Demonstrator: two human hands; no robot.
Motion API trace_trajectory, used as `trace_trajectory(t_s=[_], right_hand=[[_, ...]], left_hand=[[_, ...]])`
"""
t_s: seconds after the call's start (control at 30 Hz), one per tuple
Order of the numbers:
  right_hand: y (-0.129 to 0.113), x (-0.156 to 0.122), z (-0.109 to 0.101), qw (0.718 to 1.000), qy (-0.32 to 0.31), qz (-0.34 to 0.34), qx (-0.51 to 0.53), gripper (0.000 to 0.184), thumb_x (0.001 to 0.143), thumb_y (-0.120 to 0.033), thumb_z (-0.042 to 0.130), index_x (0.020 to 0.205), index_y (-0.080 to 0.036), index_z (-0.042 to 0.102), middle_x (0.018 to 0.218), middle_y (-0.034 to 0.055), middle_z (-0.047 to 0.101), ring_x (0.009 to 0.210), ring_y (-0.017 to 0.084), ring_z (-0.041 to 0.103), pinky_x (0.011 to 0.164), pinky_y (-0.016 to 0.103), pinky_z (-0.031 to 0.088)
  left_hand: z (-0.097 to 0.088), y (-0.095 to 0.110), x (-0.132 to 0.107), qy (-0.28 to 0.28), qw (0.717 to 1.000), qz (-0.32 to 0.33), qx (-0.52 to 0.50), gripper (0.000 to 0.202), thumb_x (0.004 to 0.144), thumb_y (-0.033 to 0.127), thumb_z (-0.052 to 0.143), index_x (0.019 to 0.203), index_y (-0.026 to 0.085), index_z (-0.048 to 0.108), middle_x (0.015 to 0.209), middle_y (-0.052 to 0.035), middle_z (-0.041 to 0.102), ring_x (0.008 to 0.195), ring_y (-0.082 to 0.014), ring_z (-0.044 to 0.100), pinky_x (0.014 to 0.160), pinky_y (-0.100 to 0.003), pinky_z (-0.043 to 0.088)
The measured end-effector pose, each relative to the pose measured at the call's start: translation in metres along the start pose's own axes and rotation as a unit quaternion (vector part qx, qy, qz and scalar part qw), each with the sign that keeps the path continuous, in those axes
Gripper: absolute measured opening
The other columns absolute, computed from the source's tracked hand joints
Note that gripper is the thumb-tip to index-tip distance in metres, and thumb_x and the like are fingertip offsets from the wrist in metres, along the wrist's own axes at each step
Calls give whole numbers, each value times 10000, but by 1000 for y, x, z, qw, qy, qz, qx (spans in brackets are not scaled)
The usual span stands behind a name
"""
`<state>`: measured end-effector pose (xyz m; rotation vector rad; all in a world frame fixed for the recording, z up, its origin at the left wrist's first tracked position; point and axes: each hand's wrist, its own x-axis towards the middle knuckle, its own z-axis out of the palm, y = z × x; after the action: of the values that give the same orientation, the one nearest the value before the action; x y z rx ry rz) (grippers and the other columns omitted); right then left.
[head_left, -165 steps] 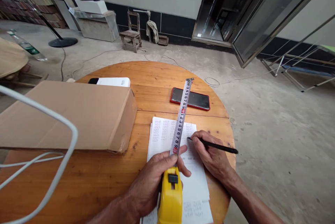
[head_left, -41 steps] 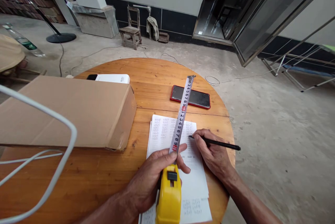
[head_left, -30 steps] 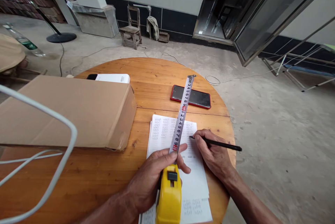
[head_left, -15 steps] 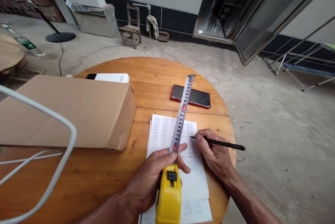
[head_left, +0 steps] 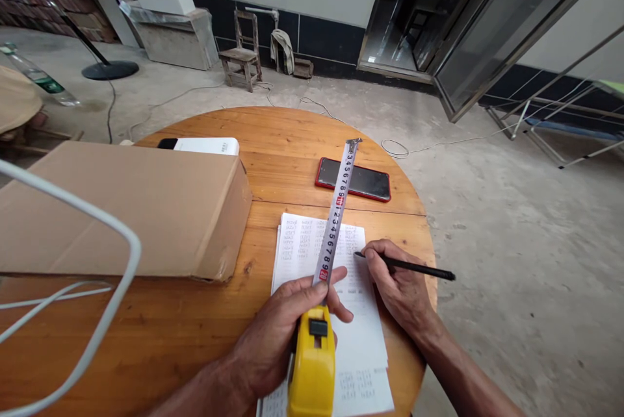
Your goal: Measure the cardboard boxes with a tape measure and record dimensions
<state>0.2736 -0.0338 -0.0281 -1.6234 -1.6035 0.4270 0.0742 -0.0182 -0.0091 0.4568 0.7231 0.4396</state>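
Observation:
My left hand [head_left: 277, 332] grips a yellow tape measure [head_left: 312, 368] near the table's front edge. Its white blade [head_left: 336, 209] sticks out forward over a sheet of paper [head_left: 363, 345] covered in small written numbers. My right hand [head_left: 397, 287] rests on the sheet's right side and pinches a black pen [head_left: 414, 267], its tip touching the paper just right of the blade. Both hands lie on the round wooden table [head_left: 292, 144].
A long cardboard box [head_left: 127, 209] fills the table's left half, with a white device [head_left: 207, 145] behind it. A red-cased phone [head_left: 353, 180] lies beyond the paper. White cables [head_left: 97, 339] cross the left foreground. A small wooden chair [head_left: 241, 60] stands on the concrete floor.
Almost nothing differs. The pen tip has shifted very slightly on the paper and the view has drifted a little; the tape measure stays extended in my left hand.

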Motion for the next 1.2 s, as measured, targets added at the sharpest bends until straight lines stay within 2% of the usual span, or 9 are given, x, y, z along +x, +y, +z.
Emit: trace_trajectory(t_s=[0.73, 1.2], right_hand=[[-3, 1, 0, 1000, -1, -12, 16, 133, 877, -169, 486, 796, -191, 589, 713, -7, 603, 634, 121, 547, 591, 244, 426], [-2, 2, 1, 1000, -1, -16, 16, 130, 875, -154, 494, 793, -184, 590, 709, -17, 598, 628, 104, 539, 590, 224, 415]], left_hand=[[1, 1, 1, -3, 1000, -4, -6, 290, 858, 333, 550, 717, 138, 712, 1434, -56, 444, 472, -27, 566, 466, -184, 379], [1, 1, 0, 2, 1000, 1, -2, 295, 862, 321, 543, 715, 132, 715, 1405, -52, 482, 463, -11, 526, 461, -181, 371]])
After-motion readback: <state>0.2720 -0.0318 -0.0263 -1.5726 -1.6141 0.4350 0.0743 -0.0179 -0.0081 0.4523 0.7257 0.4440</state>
